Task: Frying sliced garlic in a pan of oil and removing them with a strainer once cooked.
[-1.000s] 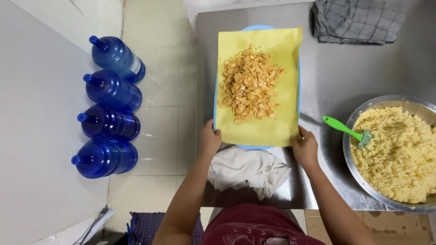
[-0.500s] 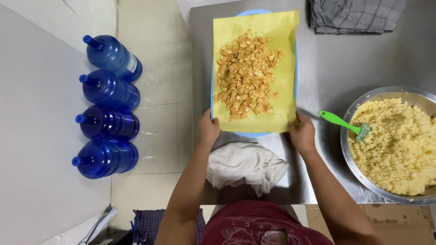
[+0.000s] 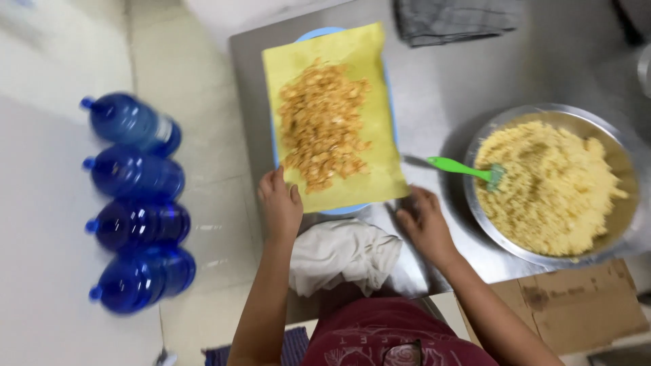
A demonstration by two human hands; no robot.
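A yellow cloth [image 3: 380,142] lies over a blue tray [image 3: 319,35] on the steel table, with a heap of fried golden crumbs [image 3: 322,125] on it. My left hand [image 3: 279,207] grips the cloth's near left corner. My right hand [image 3: 424,227] rests on the table just off the cloth's near right corner, fingers spread and holding nothing. To the right stands a large metal bowl [image 3: 515,240] of yellow grain mix with a green spatula [image 3: 461,167] leaning on its rim.
A crumpled white cloth [image 3: 342,254] lies at the table's near edge. A folded grey checked towel [image 3: 454,20] sits at the far side. Several blue water bottles [image 3: 135,176] lie on the floor to the left. A cardboard piece [image 3: 576,305] lies at near right.
My right hand has come off the cloth's corner and moved down and right onto the table. The view has swung, shifting the tray and bowl left in the picture.
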